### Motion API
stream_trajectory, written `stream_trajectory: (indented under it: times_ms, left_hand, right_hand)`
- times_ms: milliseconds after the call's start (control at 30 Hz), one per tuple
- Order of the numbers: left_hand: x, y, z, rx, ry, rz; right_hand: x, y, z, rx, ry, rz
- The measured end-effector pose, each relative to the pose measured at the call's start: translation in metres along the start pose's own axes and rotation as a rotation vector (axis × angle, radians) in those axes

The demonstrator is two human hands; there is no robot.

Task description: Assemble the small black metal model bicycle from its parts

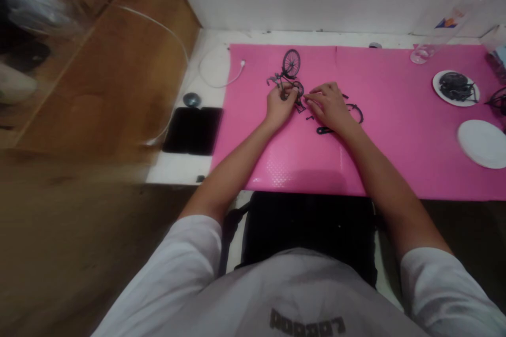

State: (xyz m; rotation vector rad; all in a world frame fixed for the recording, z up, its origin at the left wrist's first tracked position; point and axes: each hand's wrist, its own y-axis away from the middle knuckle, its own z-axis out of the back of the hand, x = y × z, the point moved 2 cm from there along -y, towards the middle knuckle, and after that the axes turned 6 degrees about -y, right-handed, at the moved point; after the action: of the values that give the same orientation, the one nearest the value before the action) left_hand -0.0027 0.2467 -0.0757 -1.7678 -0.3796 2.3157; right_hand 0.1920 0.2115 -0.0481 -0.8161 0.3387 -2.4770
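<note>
A small dark model bicycle (pixel 291 63) with a spoked wheel pointing away from me is on the pink mat. My left hand (pixel 281 104) grips it near the frame, thumb and fingers closed around the part by a smaller round piece. Close by on the right, my right hand (pixel 327 106) has its fingers bent, their tips near the bicycle's lower end; whether they pinch a small part is too blurred to tell. Beside and partly under the right hand lie loose dark parts: a curved ring piece (pixel 358 112), a flat elongated piece (pixel 324 130) and a tiny piece (pixel 310 118).
The pink mat (pixel 399 147) covers most of the white table. At right stand a white plate of black parts (pixel 437 86), another white plate (pixel 482 143) and a clear bottle (pixel 422 55). Left are a black flat object (pixel 193 130), a round dark object (pixel 192 99) and a white cable (pixel 221 86).
</note>
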Motion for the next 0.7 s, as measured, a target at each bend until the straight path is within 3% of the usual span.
stream_trajectory:
  times_ms: [333, 700]
  left_hand:
    - [-0.01, 0.006, 0.001, 0.045, 0.003, -0.037]
    - [0.003, 0.004, -0.003, 0.088, -0.026, -0.088]
  right_hand:
    - [-0.004, -0.002, -0.002, -0.053, -0.124, -0.01]
    - [-0.008, -0.002, 0.0, -0.161, -0.195, -0.062]
